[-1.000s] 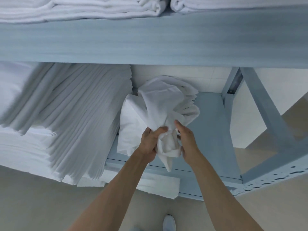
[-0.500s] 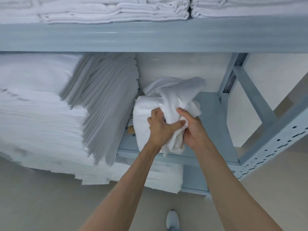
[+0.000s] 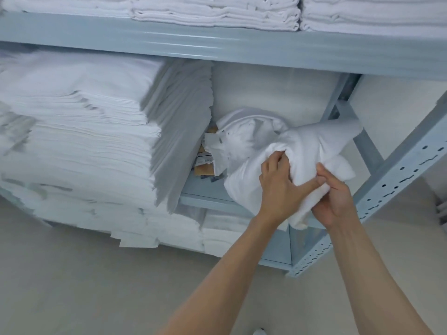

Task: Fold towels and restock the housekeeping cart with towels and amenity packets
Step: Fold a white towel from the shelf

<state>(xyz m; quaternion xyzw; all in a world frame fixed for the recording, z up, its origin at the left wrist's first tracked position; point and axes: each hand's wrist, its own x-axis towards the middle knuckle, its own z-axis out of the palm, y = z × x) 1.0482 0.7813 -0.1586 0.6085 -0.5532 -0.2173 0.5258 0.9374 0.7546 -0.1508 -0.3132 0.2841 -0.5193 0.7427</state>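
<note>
Linen storeroom, likely hotel housekeeping. Grey-blue metal rack (image 3: 399, 170) with perforated uprights, shelves packed with white linen: tall stack of folded sheets (image 3: 79, 131) on middle shelf, folded towels (image 3: 215, 13) on top shelf, more linen (image 3: 169, 228) below. Plain beige floor (image 3: 72, 286), pale wall (image 3: 273, 93) behind.

Soft even daylight; linen stacks (image 3: 79, 141) blurred at left

Hands: 2, left hand (image 3: 278, 189) & right hand (image 3: 335, 201).
Bunched white towel (image 3: 312, 151): 1, held by both.
Tall stack of folded linen (image 3: 84, 131): 1.
Shelf levels seen on metal rack (image 3: 217, 47): 3.
Shoe tip (image 3: 259, 331): 1.
</note>
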